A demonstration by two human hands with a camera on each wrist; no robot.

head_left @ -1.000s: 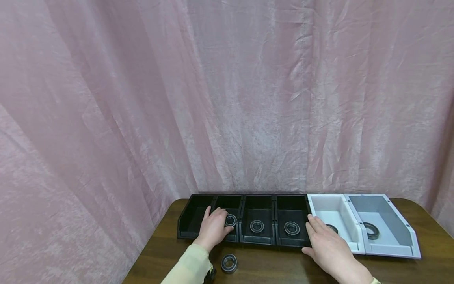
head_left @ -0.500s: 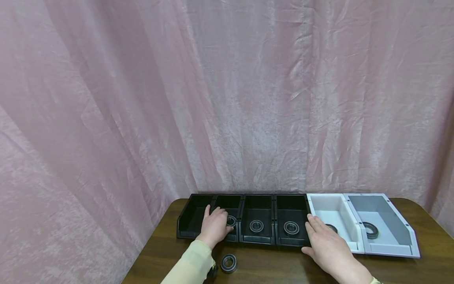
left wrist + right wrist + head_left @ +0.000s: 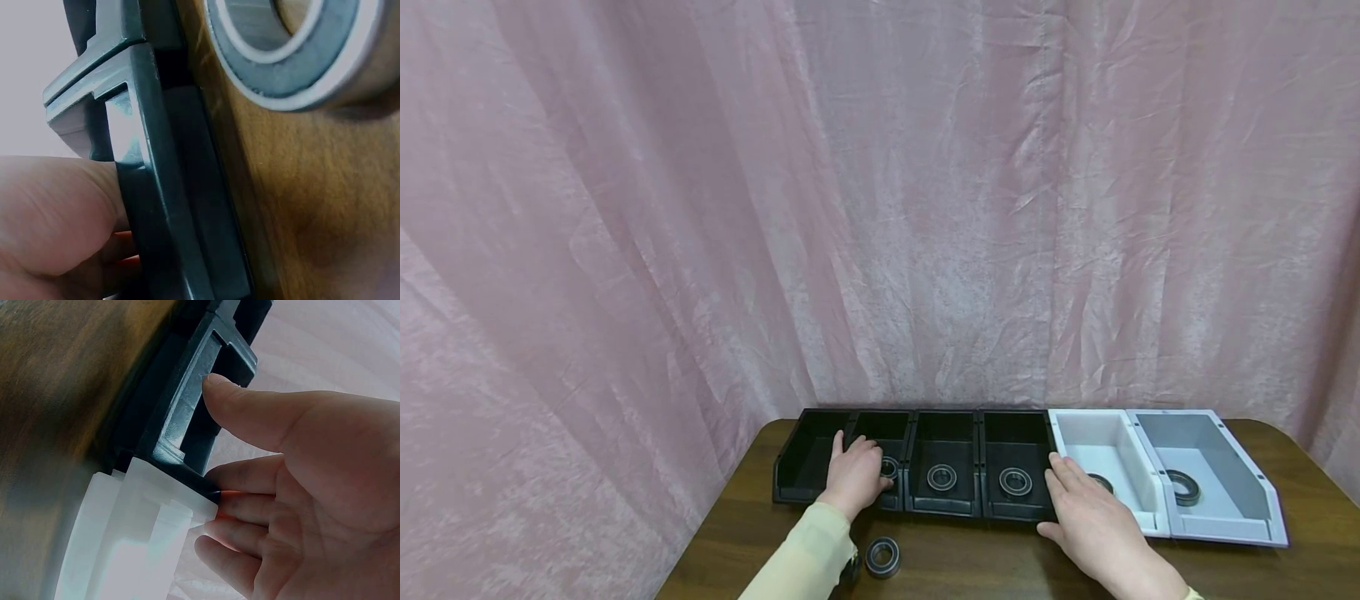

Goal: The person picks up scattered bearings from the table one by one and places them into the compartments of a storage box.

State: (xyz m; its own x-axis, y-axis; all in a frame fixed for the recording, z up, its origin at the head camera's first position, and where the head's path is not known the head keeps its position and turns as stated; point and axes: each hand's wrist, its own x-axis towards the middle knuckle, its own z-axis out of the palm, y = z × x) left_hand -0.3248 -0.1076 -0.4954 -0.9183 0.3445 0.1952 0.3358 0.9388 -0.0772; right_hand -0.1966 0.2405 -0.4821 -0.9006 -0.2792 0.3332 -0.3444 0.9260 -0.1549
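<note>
My left hand [image 3: 853,479] lies over the second black bin [image 3: 883,425] from the left, its thumb [image 3: 883,483] at the bearing [image 3: 890,467] in it. That hand covers part of the bearing, and its fingers reach down inside the walls. My right hand [image 3: 1090,517] rests with fairly straight fingers along the seam between the rightmost black bin [image 3: 1015,433] and the white bin [image 3: 1097,433]. In the right wrist view its thumb [image 3: 231,403] touches the black bin's front opening. Another ball bearing [image 3: 882,557] lies on the table in front of the row, beside my left wrist.
More bearings sit in the third black bin [image 3: 942,478], the rightmost black bin, the white bin and the grey bin [image 3: 1225,483]. The leftmost black bin [image 3: 808,450] stands at the row's end. A pink curtain [image 3: 925,208] hangs behind the wooden table [image 3: 970,558].
My left hand has shifted slightly right, covering a little more of the bearing in the second bin. My right hand stays in nearly the same place.
</note>
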